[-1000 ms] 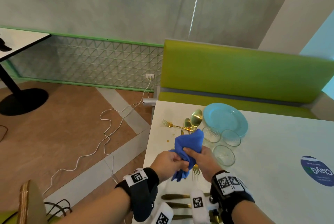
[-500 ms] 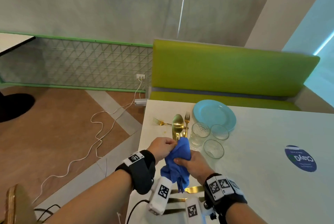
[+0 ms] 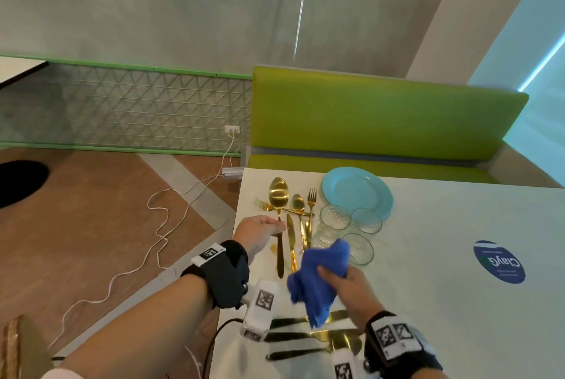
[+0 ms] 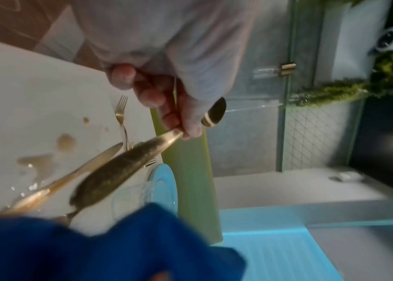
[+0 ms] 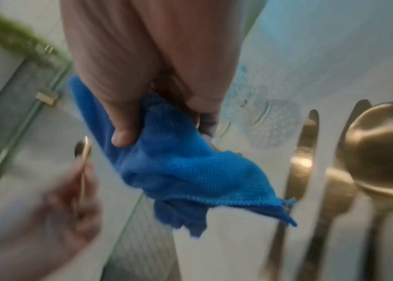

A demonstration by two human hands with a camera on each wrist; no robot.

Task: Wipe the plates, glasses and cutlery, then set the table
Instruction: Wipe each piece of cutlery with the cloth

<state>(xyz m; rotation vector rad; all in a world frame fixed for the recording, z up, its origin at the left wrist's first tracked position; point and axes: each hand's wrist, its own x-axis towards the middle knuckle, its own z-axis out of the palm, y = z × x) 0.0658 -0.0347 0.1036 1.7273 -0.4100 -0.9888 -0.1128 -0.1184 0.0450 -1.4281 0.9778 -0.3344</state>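
Observation:
My left hand (image 3: 275, 227) pinches the neck of a large gold spoon (image 3: 278, 195), bowl pointing away, over the table's left edge. In the left wrist view the left hand (image 4: 178, 129) has its fingers curled on the spoon (image 4: 128, 167). My right hand (image 3: 331, 274) grips a crumpled blue cloth (image 3: 318, 284) just right of the spoon's handle, apart from it. The right wrist view shows the right hand (image 5: 161, 129) with its thumb pressed into the cloth (image 5: 185, 171). Teal plates (image 3: 356, 192), three glasses (image 3: 331, 226) and loose gold cutlery (image 3: 298, 213) lie beyond.
More gold knives and spoons (image 3: 305, 336) lie side by side at the near edge of the white table (image 3: 443, 256). Brown spill marks (image 4: 65, 142) stain the top by the left edge. A green bench (image 3: 382, 122) runs behind, and a round blue sticker (image 3: 498, 261) lies at the right.
The two hands were together with the cloth bunched between them. They have come apart: the left holds the spoon out bare, and the right has drawn the cloth back towards me.

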